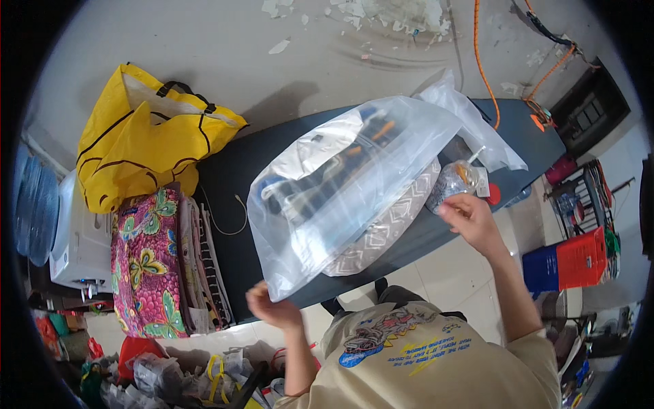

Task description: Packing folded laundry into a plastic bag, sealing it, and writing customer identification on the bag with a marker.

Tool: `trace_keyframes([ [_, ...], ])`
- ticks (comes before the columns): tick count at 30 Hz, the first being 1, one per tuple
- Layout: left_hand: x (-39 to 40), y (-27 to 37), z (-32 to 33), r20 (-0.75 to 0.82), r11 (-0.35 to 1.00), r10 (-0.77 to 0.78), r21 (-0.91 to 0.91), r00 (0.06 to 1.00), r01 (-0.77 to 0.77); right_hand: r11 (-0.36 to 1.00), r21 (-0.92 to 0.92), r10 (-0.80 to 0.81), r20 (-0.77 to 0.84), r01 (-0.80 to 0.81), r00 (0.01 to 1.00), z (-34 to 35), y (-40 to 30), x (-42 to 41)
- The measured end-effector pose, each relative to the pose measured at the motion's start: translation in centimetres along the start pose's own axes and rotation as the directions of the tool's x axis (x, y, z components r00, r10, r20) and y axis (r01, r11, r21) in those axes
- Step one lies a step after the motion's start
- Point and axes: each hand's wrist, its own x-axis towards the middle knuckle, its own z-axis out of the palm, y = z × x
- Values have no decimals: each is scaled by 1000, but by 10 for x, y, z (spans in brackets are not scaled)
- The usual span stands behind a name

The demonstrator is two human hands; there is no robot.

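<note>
A large translucent plastic bag (352,189) lies across the dark table; dark and white items with orange parts show through it. My left hand (273,307) is at the bag's lower left corner, fingers bent; whether it pinches the plastic is unclear. Under the bag's near side lies a cushion-like item with a grey and white zigzag pattern (380,237). My right hand (467,220) is raised near the table's front edge, fingers curled, beside a small transparent wrapped bundle (454,184); contact with it cannot be told. A second, smaller plastic bag (472,122) lies behind the bundle.
A yellow bag (148,148) rests on folded fabrics at left, the front one a butterfly-print cloth (148,260). A white cable (230,232) lies on the dark table (235,271). An orange cord (480,61) hangs at the back right. A red and blue box (567,260) stands right.
</note>
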Motion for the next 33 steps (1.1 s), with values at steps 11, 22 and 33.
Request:
trace_keyframes([
  [11,107,14,137,345,896,-366,-120,864,428,704,666,-227,-116,245,967,107,0,11],
  [22,-47,-40,107,-82,929,114,362,990,-77,615,788,-421,280,44,863,85,28,138],
  [33,-109,105,200,938,-262,50,345,344,-901,298,440,-939,293,847,178,18,-2,80],
])
